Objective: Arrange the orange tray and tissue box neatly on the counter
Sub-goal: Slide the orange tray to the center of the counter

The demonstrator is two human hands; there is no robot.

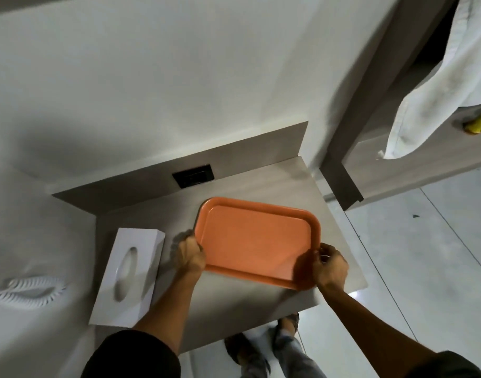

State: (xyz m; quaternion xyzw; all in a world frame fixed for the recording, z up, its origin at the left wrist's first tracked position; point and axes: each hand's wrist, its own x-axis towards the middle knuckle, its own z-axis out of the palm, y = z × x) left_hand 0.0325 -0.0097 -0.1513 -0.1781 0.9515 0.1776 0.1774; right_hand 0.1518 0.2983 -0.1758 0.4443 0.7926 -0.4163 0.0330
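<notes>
I see the tray [257, 242] sitting flat on the counter [302, 184], empty, long side roughly along the near edge, its near-right corner close to the counter's right end. The box [127, 274] lies to the tray's left, slot up, set at an angle to the tray, hanging over the counter's left edge; a strip of counter shows between them.

Counter is pale wood grain with a low back panel carrying a dark socket plate [193, 175]. Plain white wall behind. Glossy light tile floor to the right, wood frame beside it, a white towel [435, 88] hanging top right, something yellow [480, 121] behind it. A coiled white cord [29, 290] lies far left. My feet show below the counter edge.

Left hand [189, 255] is closed on the tray's left rim near the front corner, fingers curled under. Right hand [330, 266] pinches the near-right corner, thumb and fingers closed on the rim. Both arms bare below dark sleeves.
</notes>
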